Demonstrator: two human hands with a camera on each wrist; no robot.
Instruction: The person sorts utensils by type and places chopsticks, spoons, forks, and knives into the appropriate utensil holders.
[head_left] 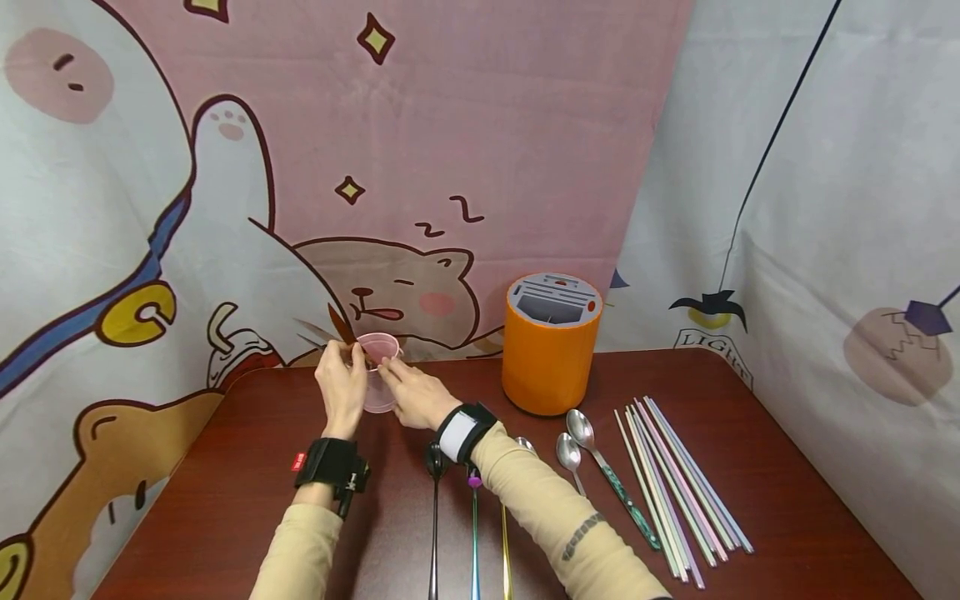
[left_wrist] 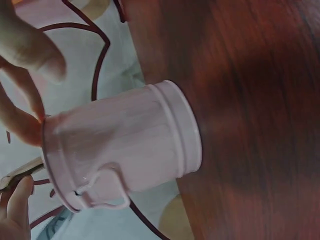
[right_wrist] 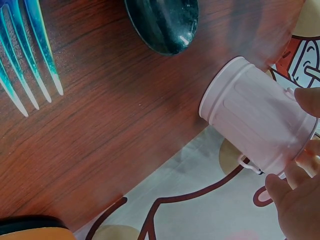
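Note:
A small pink bucket-like cup [head_left: 380, 393] with side handles stands at the back left of the table, near the cloth backdrop. In the left wrist view the cup [left_wrist: 120, 135] lies sideways across the picture. From the right, my right hand [head_left: 420, 396] grips its rim; in the right wrist view the fingers [right_wrist: 295, 192] curl at the rim. On the cup's left side, my left hand [head_left: 342, 387] pinches a slim brown pointed piece [head_left: 341, 325]. A brownish part of that piece [left_wrist: 20, 172] shows between fingertips in the left wrist view; its exact kind is unclear.
An orange cylinder holder [head_left: 551, 358] with a grey slotted top stands right of the cup. Before it lie silver spoons [head_left: 568, 452], a green-handled spoon [head_left: 618, 487], several pastel straws [head_left: 678, 492], a black spoon [head_left: 435, 462], a blue-green fork [right_wrist: 35, 55] and a gold-handled utensil [head_left: 506, 550].

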